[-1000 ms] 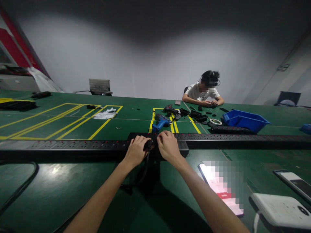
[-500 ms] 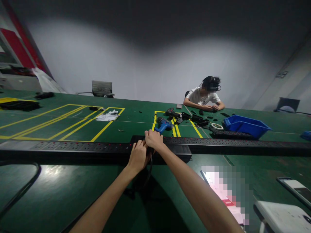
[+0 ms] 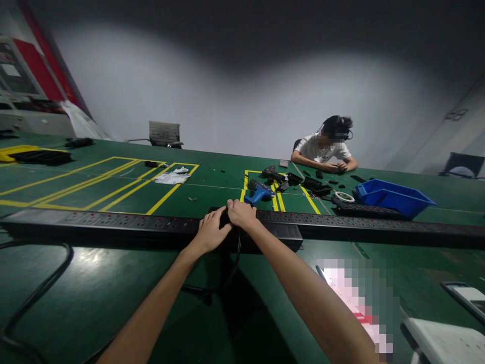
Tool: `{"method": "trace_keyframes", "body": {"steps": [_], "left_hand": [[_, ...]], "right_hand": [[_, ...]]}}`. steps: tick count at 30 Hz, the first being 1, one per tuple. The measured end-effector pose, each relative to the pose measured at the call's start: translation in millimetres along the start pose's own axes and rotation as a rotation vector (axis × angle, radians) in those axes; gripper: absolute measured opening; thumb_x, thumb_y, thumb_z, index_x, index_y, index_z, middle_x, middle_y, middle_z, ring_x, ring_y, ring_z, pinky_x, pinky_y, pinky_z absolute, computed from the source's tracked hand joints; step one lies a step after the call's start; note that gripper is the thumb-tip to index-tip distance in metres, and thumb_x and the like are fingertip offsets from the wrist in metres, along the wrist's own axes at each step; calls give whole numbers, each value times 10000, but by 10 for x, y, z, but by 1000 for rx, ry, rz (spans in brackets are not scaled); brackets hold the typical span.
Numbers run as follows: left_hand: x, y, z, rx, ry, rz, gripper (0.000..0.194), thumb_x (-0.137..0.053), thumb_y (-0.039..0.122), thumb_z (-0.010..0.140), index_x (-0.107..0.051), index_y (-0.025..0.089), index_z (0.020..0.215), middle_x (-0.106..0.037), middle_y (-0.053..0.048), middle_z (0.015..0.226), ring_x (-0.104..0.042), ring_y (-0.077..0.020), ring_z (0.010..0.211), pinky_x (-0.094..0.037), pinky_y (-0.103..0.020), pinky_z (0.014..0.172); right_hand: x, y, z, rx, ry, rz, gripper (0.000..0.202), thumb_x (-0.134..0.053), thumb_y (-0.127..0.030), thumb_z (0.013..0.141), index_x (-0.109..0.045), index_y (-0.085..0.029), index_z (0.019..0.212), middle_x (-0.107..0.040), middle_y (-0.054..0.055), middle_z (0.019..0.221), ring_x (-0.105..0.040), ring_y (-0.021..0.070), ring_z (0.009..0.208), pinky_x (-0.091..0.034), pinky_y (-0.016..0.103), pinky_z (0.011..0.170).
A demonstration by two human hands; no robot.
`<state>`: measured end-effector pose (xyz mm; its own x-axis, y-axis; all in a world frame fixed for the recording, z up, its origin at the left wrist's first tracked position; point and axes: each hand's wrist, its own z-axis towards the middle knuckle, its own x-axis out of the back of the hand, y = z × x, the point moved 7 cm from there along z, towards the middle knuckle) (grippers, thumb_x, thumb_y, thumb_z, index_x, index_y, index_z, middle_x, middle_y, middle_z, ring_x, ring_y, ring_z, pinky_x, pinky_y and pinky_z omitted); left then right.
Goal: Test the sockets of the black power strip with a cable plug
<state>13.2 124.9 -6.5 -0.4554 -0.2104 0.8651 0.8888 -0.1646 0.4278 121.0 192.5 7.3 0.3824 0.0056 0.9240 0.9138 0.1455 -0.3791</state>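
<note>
A long black socket strip (image 3: 132, 222) with red marks runs across the green table. My left hand (image 3: 211, 230) lies over its middle, fingers bent on the strip's top beside a small dark part. My right hand (image 3: 241, 214) is closed round a black plug (image 3: 225, 218), which shows only in part between the hands. From under my right hand a black cable (image 3: 238, 253) hangs down in front of the strip. A black box (image 3: 284, 235) sits against the strip just right of my hands.
Blue power drill (image 3: 259, 194) lies behind my right hand. Blue bin (image 3: 396, 197), tape roll (image 3: 344, 197) and black parts are at the right. A person (image 3: 322, 149) sits across the table. Loose cable (image 3: 41, 285) lies left; phone (image 3: 468, 298) at right.
My left hand has shifted left and flattened onto the strip, slightly apart from my right hand. My right hand stays closed at the same spot. The view has turned slightly left.
</note>
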Motion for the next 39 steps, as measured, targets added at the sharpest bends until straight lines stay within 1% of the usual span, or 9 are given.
{"method": "trace_keyframes", "body": {"steps": [2, 5, 10, 14, 17, 26, 31, 35, 39], "left_hand": [[11, -116, 19, 111, 38, 35, 622, -413, 397, 877, -306, 182, 1450, -492, -128, 1388, -394, -283, 1314, -301, -464, 1077], [-30, -114, 14, 163, 70, 135, 616, -362, 433, 907, -333, 123, 1439, -449, -164, 1427, -332, -315, 1362, -218, -506, 1123], [-139, 89, 5, 136, 64, 255, 570, -318, 366, 920, -373, 101, 1421, -420, -187, 1451, -294, -327, 1387, -160, -547, 1137], [-174, 191, -8, 97, 45, 304, 595, -356, 397, 901, -396, 101, 1415, -372, -204, 1482, -279, -353, 1394, -173, -558, 1127], [-158, 181, -28, 78, 41, 307, 592, -343, 410, 911, -403, 106, 1415, -372, -193, 1488, -282, -342, 1398, -191, -537, 1128], [-42, -42, -23, -34, -37, 163, 484, -336, 282, 912, -513, 159, 1344, -479, -112, 1434, -389, -254, 1353, -261, -459, 1133], [11, 57, -4, 2, 15, 112, 431, -347, 264, 914, -564, 184, 1278, -535, -95, 1381, -422, -242, 1321, -246, -468, 1139], [7, 170, 79, 29, 47, 84, 416, -322, 224, 923, -569, 185, 1255, -545, -99, 1365, -423, -238, 1313, -269, -449, 1127], [-36, 227, 228, 39, 87, 69, 430, -297, 286, 950, -534, 199, 1298, -546, -86, 1363, -406, -250, 1319, -249, -476, 1133]], "right_hand": [[-14, 0, 15, 13, -9, -7, 568, -166, -516, 971, -581, -166, 1139, -626, 185, 1182, -548, 364, 1137, -331, 602, 946], [-23, -10, 25, 32, -21, -23, 553, -159, -498, 972, -589, -184, 1123, -635, 173, 1164, -555, 359, 1125, -338, 608, 937], [-20, -31, 1, 68, -35, -67, 490, -186, -444, 975, -590, -198, 1103, -636, 156, 1152, -575, 335, 1090, -364, 596, 916], [-13, -21, -26, 100, -5, -102, 446, -218, -404, 969, -596, -197, 1082, -639, 148, 1137, -584, 325, 1073, -383, 574, 905], [-17, -13, -41, 120, 21, -120, 433, -224, -396, 969, -598, -205, 1076, -652, 143, 1103, -585, 324, 1074, -389, 560, 904], [-21, -72, -102, 93, 85, -132, 417, -243, -398, 975, -538, -145, 1126, -635, 196, 1116, -561, 346, 1113, -354, 577, 930], [-17, -75, -97, 82, 35, -90, 404, -250, -409, 973, -538, -165, 1116, -624, 184, 1159, -550, 334, 1129, -342, 560, 944], [87, 19, -121, 35, 45, 5, 474, -164, -434, 986, -552, -186, 1099, -636, 146, 1145, -564, 308, 1095, -331, 540, 960], [315, 270, -267, -7, 219, 12, 428, -172, -380, 994, -533, -217, 1157, -608, 122, 1205, -518, 288, 1150, -238, 550, 1022]]}}
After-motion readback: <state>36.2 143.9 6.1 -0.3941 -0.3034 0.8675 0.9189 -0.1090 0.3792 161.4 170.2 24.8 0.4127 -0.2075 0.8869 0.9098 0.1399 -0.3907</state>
